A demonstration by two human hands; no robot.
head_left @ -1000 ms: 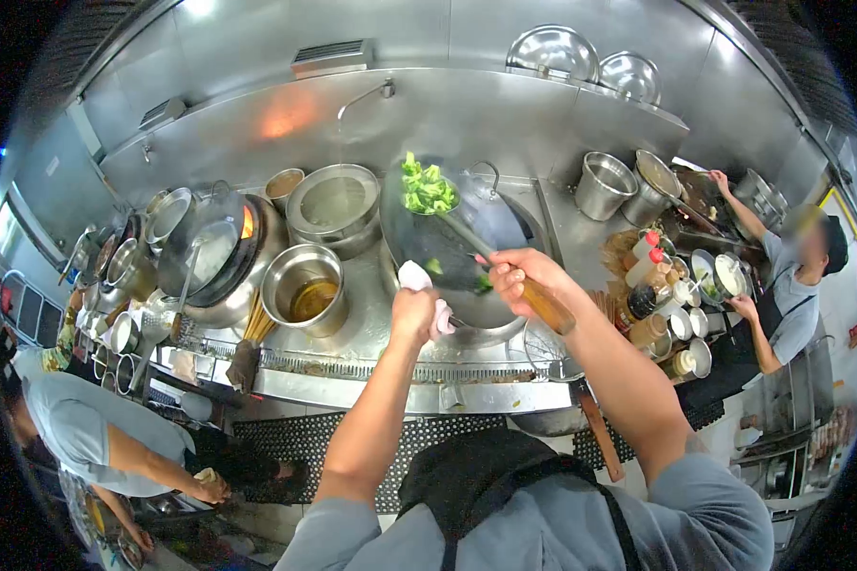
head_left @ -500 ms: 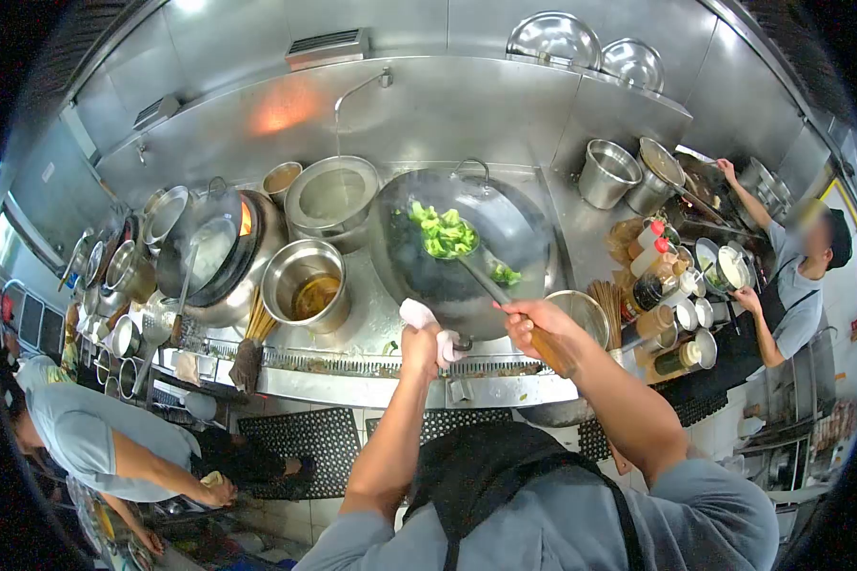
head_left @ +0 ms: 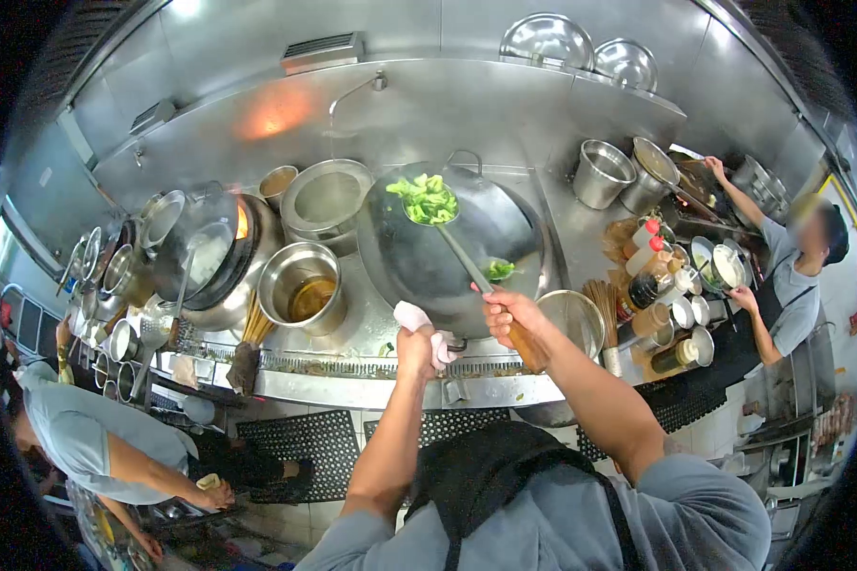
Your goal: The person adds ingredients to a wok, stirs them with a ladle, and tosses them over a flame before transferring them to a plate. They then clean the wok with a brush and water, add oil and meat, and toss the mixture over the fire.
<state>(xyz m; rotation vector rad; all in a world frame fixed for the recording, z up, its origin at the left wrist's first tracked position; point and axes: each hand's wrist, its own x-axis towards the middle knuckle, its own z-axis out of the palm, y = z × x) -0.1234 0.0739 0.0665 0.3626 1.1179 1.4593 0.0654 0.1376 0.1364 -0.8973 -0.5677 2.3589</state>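
Note:
My right hand (head_left: 514, 317) is closed round the wooden grip of a long ladle (head_left: 465, 259). Bright green leafy vegetables (head_left: 428, 200) fill the ladle's bowl, above the far left part of a large dark wok (head_left: 448, 276). A small clump of greens (head_left: 499, 269) lies in the wok's right side. My left hand (head_left: 415, 350) grips a folded pale pink cloth (head_left: 430, 328) at the wok's near rim. A dark metal loop (head_left: 458, 344), apparently the wok's near handle, shows beside the cloth; whether my fingers hold it is hidden.
Left of the wok stand a steel pot of brown liquid (head_left: 311, 297), a strainer-topped pot (head_left: 328, 198) and another wok (head_left: 200, 249) over flame. Sauce bottles (head_left: 649, 249) crowd the right. One co-worker (head_left: 798, 276) stands at right, another (head_left: 105, 428) at left.
The ladle with the greens has moved left and away from me, over the wok's far left side. My right hand shifted slightly left; my left hand stays at the near rim.

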